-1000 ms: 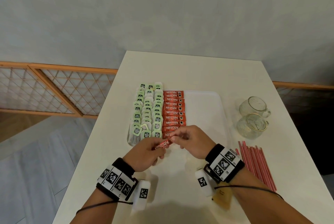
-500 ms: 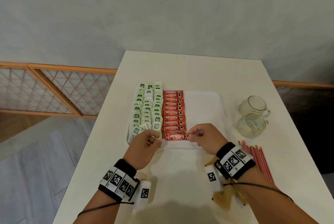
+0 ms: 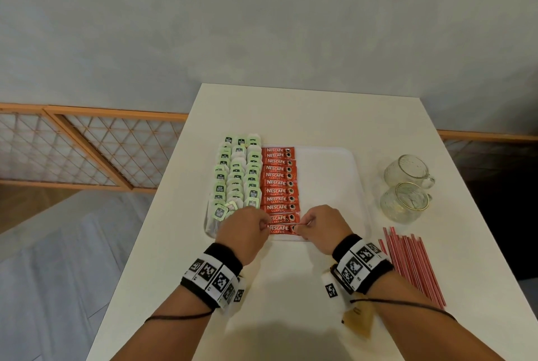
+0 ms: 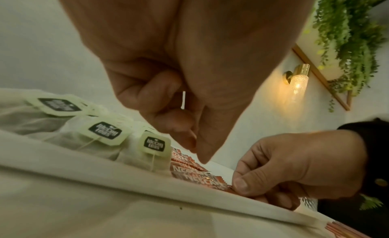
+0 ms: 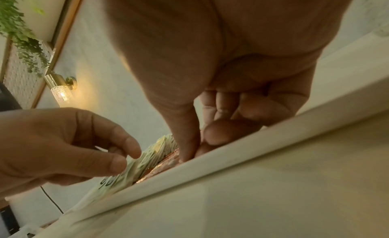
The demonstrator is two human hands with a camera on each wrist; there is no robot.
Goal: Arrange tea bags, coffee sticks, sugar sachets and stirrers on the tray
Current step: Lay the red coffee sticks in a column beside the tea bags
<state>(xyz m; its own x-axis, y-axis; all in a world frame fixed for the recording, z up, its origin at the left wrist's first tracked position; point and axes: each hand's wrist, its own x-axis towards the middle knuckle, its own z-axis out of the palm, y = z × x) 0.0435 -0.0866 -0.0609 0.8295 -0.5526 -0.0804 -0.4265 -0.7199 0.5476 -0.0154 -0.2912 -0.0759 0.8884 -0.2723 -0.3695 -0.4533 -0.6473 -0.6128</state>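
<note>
A white tray holds three columns of green-tagged tea bags on its left and a column of red coffee sticks beside them. The nearest coffee stick lies flat by the tray's front rim. My right hand pinches its right end between thumb and forefinger. At the stick's left end is my left hand, loosely curled. The right wrist view shows its thumb and forefinger apart with nothing between them. Red stirrers lie on the table at the right.
Two glass mugs stand right of the tray. A brown sachet lies on the table under my right forearm. The tray's right half is bare. A wooden lattice rail runs behind the table on the left.
Both hands carried the coffee stick forward from above the table and laid it in the nearest row on the tray. My left hand has let go of its end.
</note>
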